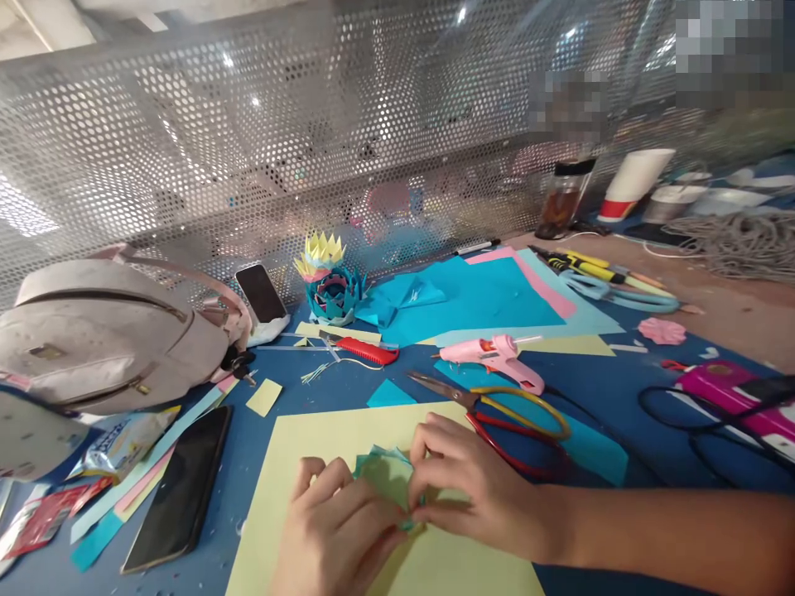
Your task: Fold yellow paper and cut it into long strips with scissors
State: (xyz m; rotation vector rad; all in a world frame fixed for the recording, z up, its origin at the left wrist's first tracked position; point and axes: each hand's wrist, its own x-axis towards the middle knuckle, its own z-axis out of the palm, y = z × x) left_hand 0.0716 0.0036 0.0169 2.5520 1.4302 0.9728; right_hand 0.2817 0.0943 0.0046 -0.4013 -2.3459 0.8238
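Observation:
Both hands work on a small green paper piece with a pointed, pale teal edge [386,478], low over a pale yellow sheet [298,447]. My left hand [344,521] has its fingers curled against the piece's near left side. My right hand [460,480] pinches its right edge between thumb and fingers. The fingertips of both hands meet near the lower edge, and part of the piece is hidden behind them. Just beyond the right hand lie scissors [475,401] with one yellow and one red handle. A pink glue gun [490,356] rests behind the scissors.
A red utility knife [366,349], folded paper flowers [335,291] and blue paper sheets [484,294] lie farther back. On the left are a phone [183,488], a backpack [112,331] and snack wrappers [124,439]. A magenta device [733,393] with black cable is at right.

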